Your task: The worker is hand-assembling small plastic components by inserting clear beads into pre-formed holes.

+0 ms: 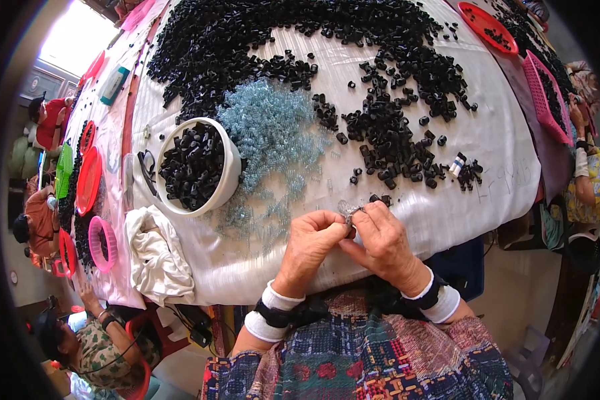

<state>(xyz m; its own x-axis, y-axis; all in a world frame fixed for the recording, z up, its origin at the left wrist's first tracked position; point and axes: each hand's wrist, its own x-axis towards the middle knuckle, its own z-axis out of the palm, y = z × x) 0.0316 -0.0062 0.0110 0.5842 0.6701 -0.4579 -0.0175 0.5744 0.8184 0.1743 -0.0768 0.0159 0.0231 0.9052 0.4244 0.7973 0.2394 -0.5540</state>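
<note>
Just above the near edge of the white-covered table, my left hand (pixel 313 243) and my right hand (pixel 383 237) meet fingertip to fingertip. Both are closed in a pinch around a small clear plastic piece (pixel 347 208); a dark bit shows by the fingertips, its exact form mostly hidden. Small black plastic parts (pixel 380 199) lie right beyond my right fingers. A loose heap of tiny pale-blue clear pieces (pixel 270 133) spreads out ahead of my left hand. To its left stands a white round tub (pixel 235 175) filled with black parts (pixel 192 167).
A large pile of black parts (pixel 393 137) covers the far table (pixel 300 50). A small white-and-blue tube (pixel 457 165) lies at right, a crumpled white cloth (pixel 157 257) at near left. Other people sit at side tables with a red tray (pixel 89 180) and a pink basket (pixel 547 100).
</note>
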